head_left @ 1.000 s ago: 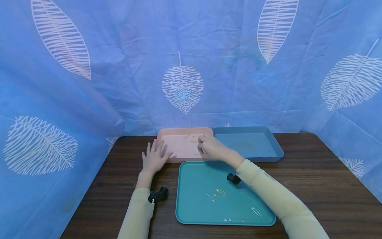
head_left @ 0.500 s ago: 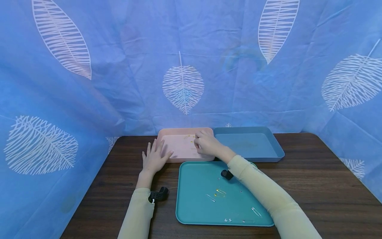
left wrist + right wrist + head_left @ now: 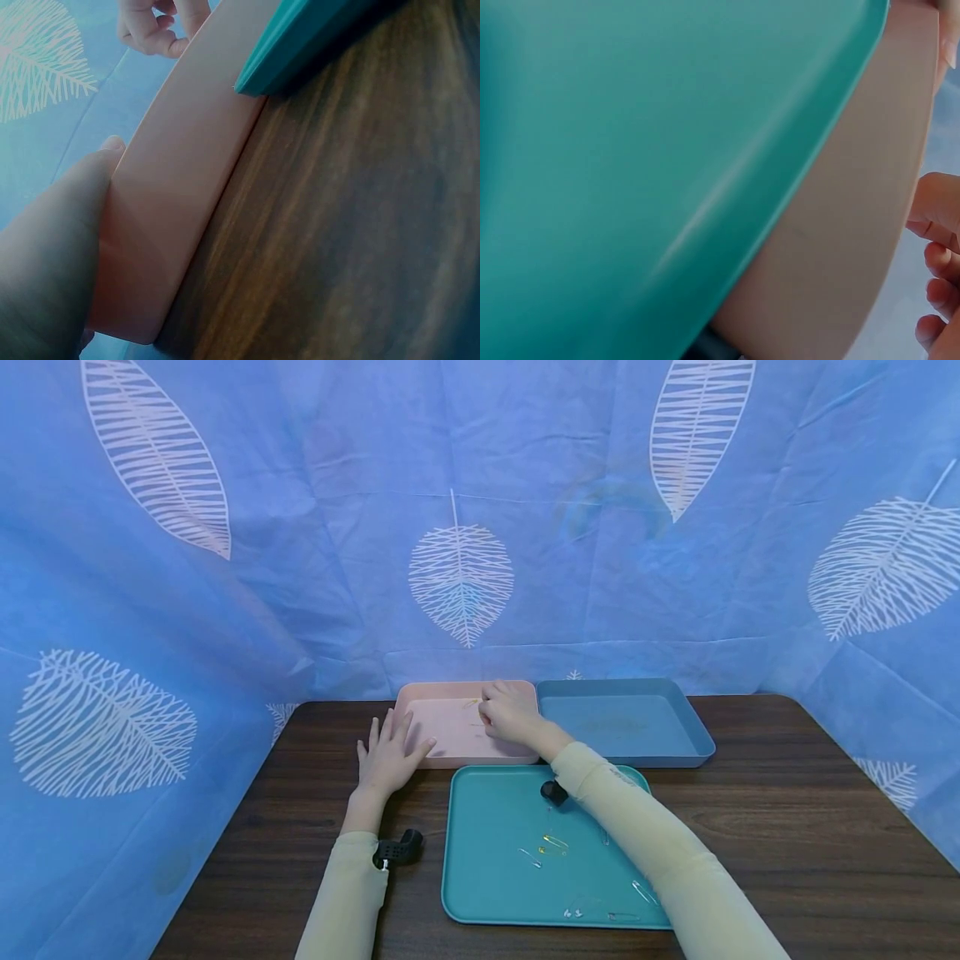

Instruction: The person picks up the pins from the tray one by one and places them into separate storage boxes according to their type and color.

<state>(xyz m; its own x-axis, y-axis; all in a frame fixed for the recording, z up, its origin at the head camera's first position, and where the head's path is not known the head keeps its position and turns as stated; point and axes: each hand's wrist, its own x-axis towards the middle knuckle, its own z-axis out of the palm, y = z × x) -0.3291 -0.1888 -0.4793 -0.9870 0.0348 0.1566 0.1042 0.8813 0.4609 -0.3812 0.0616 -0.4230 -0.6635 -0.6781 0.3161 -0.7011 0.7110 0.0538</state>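
My right hand [image 3: 513, 718] hovers over the right part of the pink tray [image 3: 457, 758], fingers curled. A thin pale safety pin [image 3: 477, 724] appears to stick out from beside its thumb; the grip itself is hard to make out. In the right wrist view the same hand's curled fingers [image 3: 939, 259] show past the tray's wall. Yellow safety pins [image 3: 471, 702] lie inside the pink tray, some hidden behind the hand. At the tray's left side my left hand [image 3: 386, 760] rests with spread fingers, its thumb against the rim in the left wrist view.
Nearer to me lies a teal tray [image 3: 487, 885] bearing yellow safety pins [image 3: 555, 842] and silver safety pins [image 3: 529, 857]. My right forearm crosses above it. To the right of the pink tray, a blue tray [image 3: 630, 760] stands against it. A leaf-patterned curtain [image 3: 360, 593] hangs behind the table.
My right hand has moved left and slightly farther away over the pink tray, and the pale safety pin has shifted along with it. The left hand has stayed in place.
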